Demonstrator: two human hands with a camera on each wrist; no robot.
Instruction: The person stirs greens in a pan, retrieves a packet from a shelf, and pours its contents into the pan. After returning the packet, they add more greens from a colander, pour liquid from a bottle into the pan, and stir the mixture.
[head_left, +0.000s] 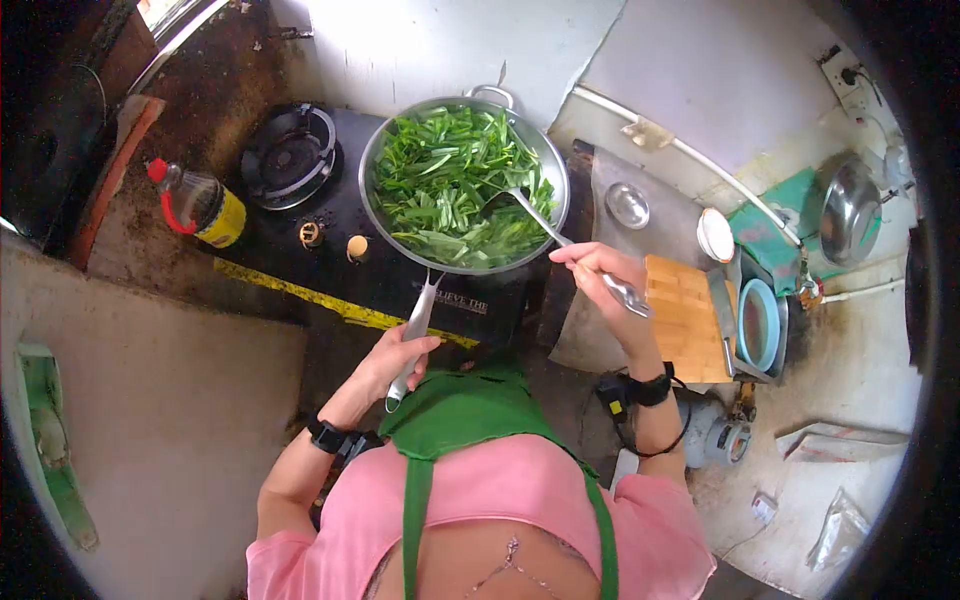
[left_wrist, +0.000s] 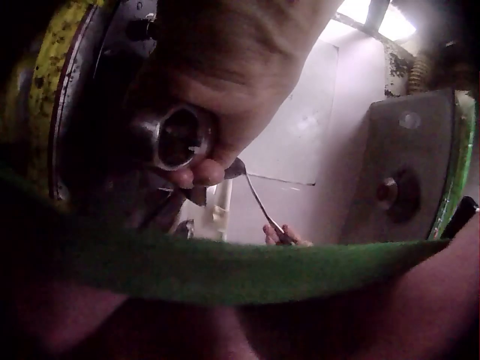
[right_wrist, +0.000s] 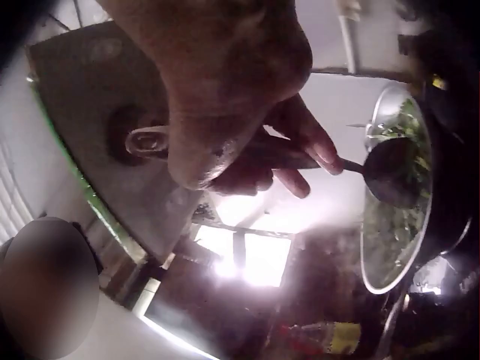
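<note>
Chopped green leaves (head_left: 455, 175) fill a large silver wok (head_left: 365, 205) on the black stove. My left hand (head_left: 400, 358) grips the wok's long handle (head_left: 425, 305), and in the left wrist view the handle's hollow end (left_wrist: 184, 136) pokes out of the fist. From the right side my right hand (head_left: 610, 272) holds a metal ladle (head_left: 538, 218) by its handle. The ladle's head dips among the leaves at the wok's right part, partly covered by them. In the right wrist view the ladle's dark round head (right_wrist: 394, 172) overlaps the wok's opening.
Left of the wok are a second burner (head_left: 290, 158) and a bottle with a red cap (head_left: 205, 205). To the right lie a wooden cutting board (head_left: 680, 320), a knife (head_left: 722, 310), a white bowl (head_left: 714, 235), a small metal dish (head_left: 627, 205) and a blue basin (head_left: 745, 325).
</note>
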